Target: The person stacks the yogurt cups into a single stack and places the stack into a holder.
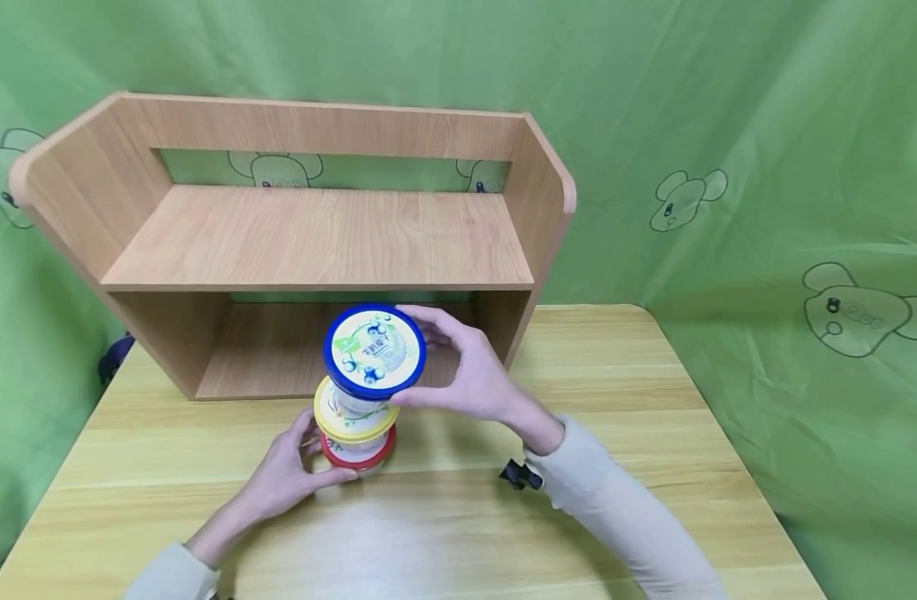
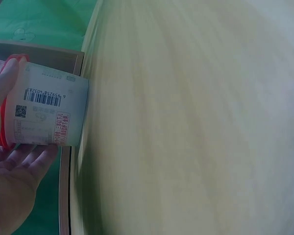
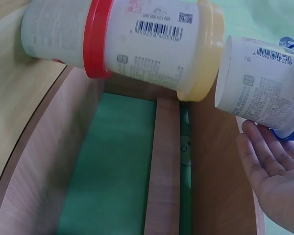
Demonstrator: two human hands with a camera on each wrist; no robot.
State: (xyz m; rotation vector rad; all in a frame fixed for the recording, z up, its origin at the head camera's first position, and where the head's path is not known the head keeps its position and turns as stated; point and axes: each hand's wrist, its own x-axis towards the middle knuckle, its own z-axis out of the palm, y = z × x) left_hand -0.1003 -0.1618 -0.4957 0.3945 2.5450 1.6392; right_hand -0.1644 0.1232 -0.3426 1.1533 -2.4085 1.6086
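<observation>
A tub with a red lid (image 1: 358, 461) stands on the table in front of the shelf, and my left hand (image 1: 284, 477) grips it around the lid. In the left wrist view this tub (image 2: 46, 110) shows a barcode on its white side. On its lid stands a tub with a yellow lid (image 1: 338, 423). Above that, my right hand (image 1: 469, 371) holds a tub with a blue lid (image 1: 374, 351) and blueberry pictures. The right wrist view shows the blue-lidded tub (image 3: 262, 85) slightly tilted, its base close to the yellow lid (image 3: 203, 51); contact there I cannot tell.
A two-level wooden shelf (image 1: 323, 237) stands at the back of the table (image 1: 616, 392), just behind the tubs. Green curtains (image 1: 616, 100) hang around the table. A small black device (image 1: 520, 475) sits by my right cuff. Something dark (image 1: 115, 358) shows beyond the table's left edge.
</observation>
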